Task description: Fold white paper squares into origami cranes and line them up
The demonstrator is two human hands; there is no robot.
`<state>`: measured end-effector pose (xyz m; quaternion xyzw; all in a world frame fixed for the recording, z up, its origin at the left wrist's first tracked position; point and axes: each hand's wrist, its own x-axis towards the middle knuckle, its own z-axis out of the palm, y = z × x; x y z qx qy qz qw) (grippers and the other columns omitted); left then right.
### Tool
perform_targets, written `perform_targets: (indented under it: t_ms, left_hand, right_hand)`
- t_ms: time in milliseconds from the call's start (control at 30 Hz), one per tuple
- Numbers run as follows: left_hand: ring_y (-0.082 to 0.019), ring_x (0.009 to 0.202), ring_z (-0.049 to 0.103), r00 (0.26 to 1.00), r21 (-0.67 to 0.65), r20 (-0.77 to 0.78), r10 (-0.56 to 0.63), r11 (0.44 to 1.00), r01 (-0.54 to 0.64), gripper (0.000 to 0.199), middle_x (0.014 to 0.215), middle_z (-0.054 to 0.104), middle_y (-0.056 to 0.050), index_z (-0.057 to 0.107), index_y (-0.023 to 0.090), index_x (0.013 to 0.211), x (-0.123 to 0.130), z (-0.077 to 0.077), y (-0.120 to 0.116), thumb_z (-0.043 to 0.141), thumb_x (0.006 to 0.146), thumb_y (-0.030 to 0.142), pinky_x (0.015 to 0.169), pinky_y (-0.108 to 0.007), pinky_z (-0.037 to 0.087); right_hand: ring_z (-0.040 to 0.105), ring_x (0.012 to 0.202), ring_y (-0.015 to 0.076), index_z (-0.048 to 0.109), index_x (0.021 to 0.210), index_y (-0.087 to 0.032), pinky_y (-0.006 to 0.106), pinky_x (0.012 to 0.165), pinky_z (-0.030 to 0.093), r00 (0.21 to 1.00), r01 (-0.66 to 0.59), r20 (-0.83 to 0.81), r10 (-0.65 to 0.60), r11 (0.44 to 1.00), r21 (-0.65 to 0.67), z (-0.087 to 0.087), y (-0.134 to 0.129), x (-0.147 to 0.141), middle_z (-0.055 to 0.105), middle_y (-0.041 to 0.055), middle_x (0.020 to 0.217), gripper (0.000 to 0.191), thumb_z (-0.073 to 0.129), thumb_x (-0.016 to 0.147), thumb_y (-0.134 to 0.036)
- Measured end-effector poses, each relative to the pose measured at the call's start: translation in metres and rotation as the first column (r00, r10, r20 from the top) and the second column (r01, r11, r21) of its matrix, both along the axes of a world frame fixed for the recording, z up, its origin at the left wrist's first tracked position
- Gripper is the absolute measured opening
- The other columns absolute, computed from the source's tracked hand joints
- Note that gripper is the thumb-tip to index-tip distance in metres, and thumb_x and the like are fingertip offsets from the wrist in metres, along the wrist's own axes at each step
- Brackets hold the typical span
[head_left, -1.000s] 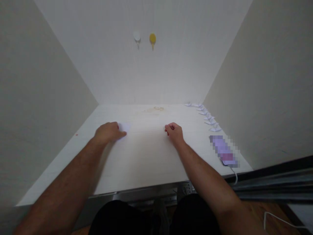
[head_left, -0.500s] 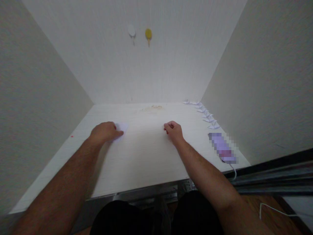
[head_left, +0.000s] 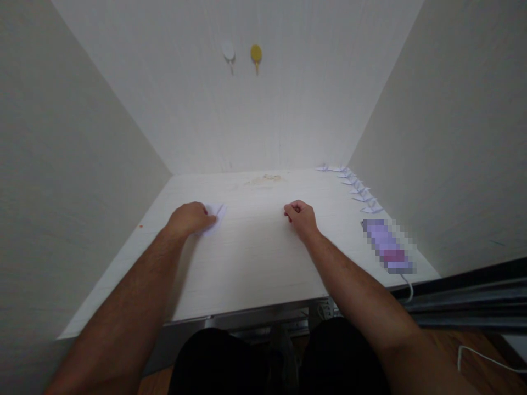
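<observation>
My left hand [head_left: 191, 218] is at the left of the white table, its thumb lying over a small piece of white paper [head_left: 220, 212]. The paper pokes out past the thumb toward the middle, with a raised edge or fold at its upper right; the palm and fingers hide the rest. My right hand [head_left: 301, 215] rests low over the table, right of centre, apart from the paper. Its fingers are curled in and the thumb meets them; nothing shows between them.
Several folded white paper cranes [head_left: 371, 207] line the table's right edge up to the back corner. Nearer stands a pixelated phone-like device [head_left: 387, 247] with a white cable [head_left: 408, 288]. Walls enclose three sides; white and yellow hooks [head_left: 256, 54] hang on the back one.
The whole view has shifted, so everything appears a little further right. In my left hand the paper's far edge now stands up more. The right hand keeps its closed pose.
</observation>
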<state>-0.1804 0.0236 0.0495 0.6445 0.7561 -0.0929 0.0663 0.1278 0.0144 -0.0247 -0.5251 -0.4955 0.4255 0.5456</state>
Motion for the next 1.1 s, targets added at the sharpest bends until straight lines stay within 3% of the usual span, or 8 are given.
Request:
perform_targets:
  t_ms: [300, 433, 633, 700, 800, 867, 967, 1100]
  left_hand:
    - [-0.038, 0.103, 0.069, 0.999, 0.056, -0.005, 0.047, 0.997, -0.047, 0.037, 0.112, 0.073, -0.025, 0.077, 0.01, 0.097, 0.004, 0.0, -0.003, 0.053, 0.074, 0.028, 0.079, -0.039, 0.049]
    - [-0.042, 0.097, 0.069, 0.992, 0.196, 0.035, 0.121, 0.973, -0.126, 0.033, 0.106, 0.073, -0.028, 0.075, 0.01, 0.094, 0.0, 0.004, -0.008, 0.056, 0.075, 0.029, 0.075, -0.045, 0.05]
    - [-0.032, 0.084, 0.066, 0.94, 0.617, 0.341, -0.014, 0.757, -0.213, 0.009, 0.079, 0.07, -0.013, 0.066, 0.019, 0.073, 0.037, 0.03, -0.018, 0.063, 0.07, 0.028, 0.08, -0.047, 0.051]
    - [-0.024, 0.071, 0.062, 0.764, 0.567, 0.635, -0.116, 0.742, -0.358, 0.008, 0.067, 0.064, -0.006, 0.061, 0.02, 0.066, 0.061, 0.028, -0.017, 0.068, 0.064, 0.025, 0.075, -0.042, 0.053]
    - [-0.013, 0.056, 0.052, 0.139, 0.245, 0.969, -0.203, 0.841, -0.482, 0.017, 0.056, 0.052, 0.002, 0.054, 0.02, 0.059, 0.096, 0.01, -0.013, 0.07, 0.06, 0.024, 0.069, -0.036, 0.056]
    - [-0.009, 0.051, 0.047, -0.146, 0.091, 0.976, -0.161, 0.912, -0.4, 0.021, 0.051, 0.047, 0.005, 0.051, 0.019, 0.055, 0.113, -0.006, -0.011, 0.072, 0.056, 0.023, 0.067, -0.035, 0.058]
    - [-0.008, 0.051, 0.049, -0.278, 0.029, 0.954, -0.113, 0.956, -0.292, 0.026, 0.052, 0.048, 0.005, 0.05, 0.018, 0.055, 0.128, -0.027, -0.008, 0.076, 0.054, 0.024, 0.062, -0.03, 0.056]
    - [-0.01, 0.055, 0.056, -0.224, 0.014, 0.972, -0.074, 0.966, -0.258, 0.028, 0.056, 0.054, 0.003, 0.052, 0.017, 0.056, 0.131, -0.041, -0.006, 0.079, 0.05, 0.024, 0.057, -0.027, 0.054]
  right_hand:
    - [0.043, 0.048, 0.0099, 0.06, 0.064, -0.02, 0.026, 0.05, 0.032, 1.0, 0.003, 0.029, -0.003, 1.0, 0.006, 0.005, -0.003, -0.001, 0.056, -0.0034, 0.053, 0.028, 0.065, 0.072, -0.046]
    - [0.045, 0.051, 0.0108, 0.06, 0.063, -0.02, 0.026, 0.053, 0.035, 0.999, 0.002, 0.045, -0.002, 1.0, 0.006, 0.007, -0.002, 0.0, 0.057, -0.0026, 0.054, 0.027, 0.065, 0.072, -0.045]
    - [0.047, 0.053, 0.0114, 0.06, 0.063, -0.02, 0.026, 0.054, 0.036, 1.0, 0.002, 0.029, -0.003, 1.0, 0.014, 0.003, 0.001, -0.001, 0.06, -0.0014, 0.057, 0.027, 0.065, 0.073, -0.044]
    - [0.047, 0.052, 0.0109, 0.06, 0.064, -0.02, 0.026, 0.053, 0.036, 1.0, 0.02, -0.001, -0.02, 1.0, 0.012, 0.003, 0.002, -0.001, 0.06, -0.0013, 0.058, 0.027, 0.066, 0.073, -0.045]
    - [0.05, 0.054, 0.0106, 0.062, 0.069, -0.02, 0.025, 0.05, 0.037, 0.995, 0.047, -0.09, -0.048, 0.999, -0.009, 0.006, 0.003, 0.001, 0.065, 0.0006, 0.066, 0.03, 0.067, 0.074, -0.05]
    - [0.054, 0.059, 0.0112, 0.064, 0.074, -0.02, 0.023, 0.048, 0.037, 0.983, 0.037, -0.18, -0.043, 0.999, -0.039, 0.009, 0.005, 0.003, 0.069, 0.0027, 0.075, 0.034, 0.066, 0.075, -0.054]
    - [0.057, 0.063, 0.0124, 0.066, 0.077, -0.019, 0.022, 0.046, 0.041, 0.965, 0.004, -0.263, -0.023, 0.997, -0.072, 0.009, 0.009, 0.007, 0.067, 0.002, 0.078, 0.038, 0.069, 0.072, -0.057]
    - [0.054, 0.059, 0.0112, 0.069, 0.084, -0.019, 0.023, 0.048, 0.045, 0.972, 0.043, -0.227, -0.067, 0.993, -0.108, 0.004, 0.015, 0.009, 0.065, -0.0011, 0.071, 0.036, 0.077, 0.062, -0.047]
